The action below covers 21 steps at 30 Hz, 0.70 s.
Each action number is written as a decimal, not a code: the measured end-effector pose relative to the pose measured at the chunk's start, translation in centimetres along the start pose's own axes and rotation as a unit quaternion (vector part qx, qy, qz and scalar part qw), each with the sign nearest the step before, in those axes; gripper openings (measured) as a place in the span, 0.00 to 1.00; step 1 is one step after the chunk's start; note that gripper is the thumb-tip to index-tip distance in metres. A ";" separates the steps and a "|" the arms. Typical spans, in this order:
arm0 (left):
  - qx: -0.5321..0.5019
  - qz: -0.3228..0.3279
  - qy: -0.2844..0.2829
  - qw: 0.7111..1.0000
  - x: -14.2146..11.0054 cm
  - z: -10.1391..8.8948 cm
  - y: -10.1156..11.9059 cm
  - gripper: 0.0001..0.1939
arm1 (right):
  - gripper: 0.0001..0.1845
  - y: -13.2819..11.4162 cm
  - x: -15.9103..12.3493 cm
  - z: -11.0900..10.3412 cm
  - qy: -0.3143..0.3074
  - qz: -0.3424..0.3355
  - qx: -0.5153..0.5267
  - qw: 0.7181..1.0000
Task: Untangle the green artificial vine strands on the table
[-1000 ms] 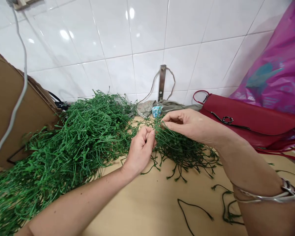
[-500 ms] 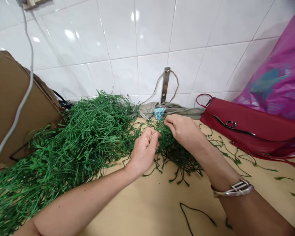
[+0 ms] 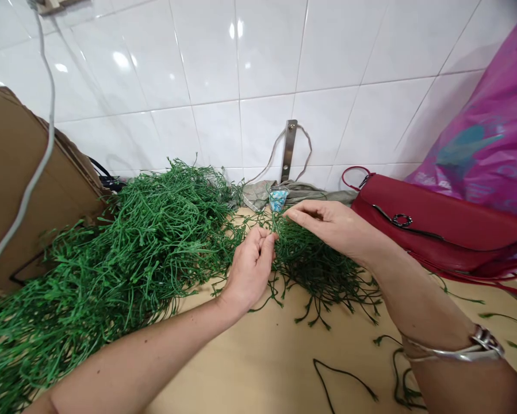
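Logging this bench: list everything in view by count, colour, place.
Sprig heap: one, green, left
Sprig bunch: one, dark green, under hands
Loose strands: several, dark green, lower right
Counter: one, pale tan, bottom
Cardboard box: one, brown, left
Grey cable: one, left
Metal bracket: one, silver, on tiled wall
Grey cloth: one, by wall
Small cup: one, blue-white, by wall
Handbag: one, red, right
Plastic bag: one, magenta, right
Left hand: one, centre
Right hand: one, centre right

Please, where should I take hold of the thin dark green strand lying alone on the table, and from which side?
Probably pinch the strand at its sharp bend, coming down from above on the left. It lies flat on the table, apart from the pile of strands, and the bend stands out clearly. The right forearm lies to its right, crowding that side.
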<state>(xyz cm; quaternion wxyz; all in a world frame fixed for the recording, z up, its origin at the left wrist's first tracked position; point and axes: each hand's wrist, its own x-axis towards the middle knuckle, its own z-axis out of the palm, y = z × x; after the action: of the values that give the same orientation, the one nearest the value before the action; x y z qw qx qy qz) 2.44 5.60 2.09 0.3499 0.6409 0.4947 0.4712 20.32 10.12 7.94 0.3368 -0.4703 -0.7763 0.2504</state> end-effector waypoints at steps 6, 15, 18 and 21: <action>0.001 0.000 0.001 1.000 0.0 0.0 -0.1 0.12 | 0.17 -0.9 -0.2 -0.5 0.010 -0.014 0.017 1.000; -0.022 0.006 0.001 1.000 -0.1 -0.2 -0.1 0.12 | 0.08 -0.9 -0.2 -0.7 -0.008 -0.002 -0.050 0.999; -0.011 0.013 0.003 1.000 -0.1 -0.2 0.1 0.12 | 0.09 -0.5 -0.1 -0.4 -0.016 -0.033 -0.042 0.998; -0.012 0.017 0.002 1.000 -0.1 -0.2 0.2 0.12 | 0.10 -0.1 -0.2 -0.5 -0.028 -0.030 -0.044 0.998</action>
<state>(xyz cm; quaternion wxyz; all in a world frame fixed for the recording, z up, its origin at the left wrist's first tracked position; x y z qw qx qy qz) 2.27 5.46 2.35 0.3485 0.6441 0.4790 0.4840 20.71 9.94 8.25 0.3012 -0.4537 -0.8095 0.2194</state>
